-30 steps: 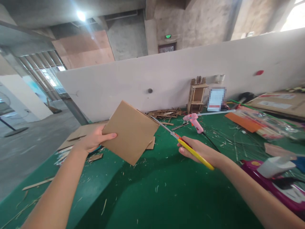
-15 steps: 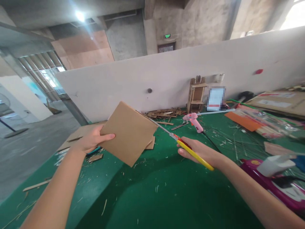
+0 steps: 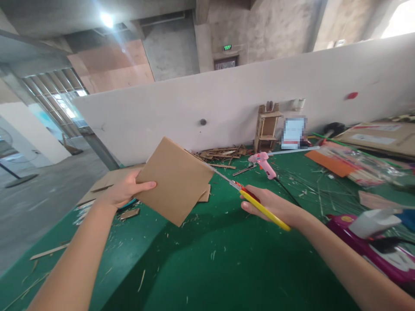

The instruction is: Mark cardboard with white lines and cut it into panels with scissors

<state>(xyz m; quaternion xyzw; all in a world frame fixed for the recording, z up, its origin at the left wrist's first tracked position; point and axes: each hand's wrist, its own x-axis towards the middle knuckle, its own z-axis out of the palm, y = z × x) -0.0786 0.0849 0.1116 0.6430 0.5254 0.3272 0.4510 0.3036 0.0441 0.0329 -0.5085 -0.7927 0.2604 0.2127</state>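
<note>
My left hand [image 3: 128, 188] pinches the left corner of a brown cardboard sheet [image 3: 177, 179], its thumb lying over the front face. The sheet is held up at a slant above the green table. Closed around yellow-and-red-handled scissors [image 3: 266, 210] is my right hand [image 3: 267, 202]. Their metal blades point up and left and meet the sheet's upper right edge; the blade tips are partly hidden behind the cardboard. A smaller cardboard piece [image 3: 205, 194] shows just behind the sheet's right side.
Beyond the scissors, a pink glue gun [image 3: 266, 165] rests with its cord trailing. A small cardboard structure [image 3: 268, 129] stands by the white partition [image 3: 155, 112], near a heap of cardboard scraps [image 3: 223, 154]. A magenta device [image 3: 346, 224] sits at right on the green table [image 3: 233, 276].
Almost nothing differs. The scissors and my right hand have shifted very slightly left, while the cardboard sheet and my left hand keep their place.
</note>
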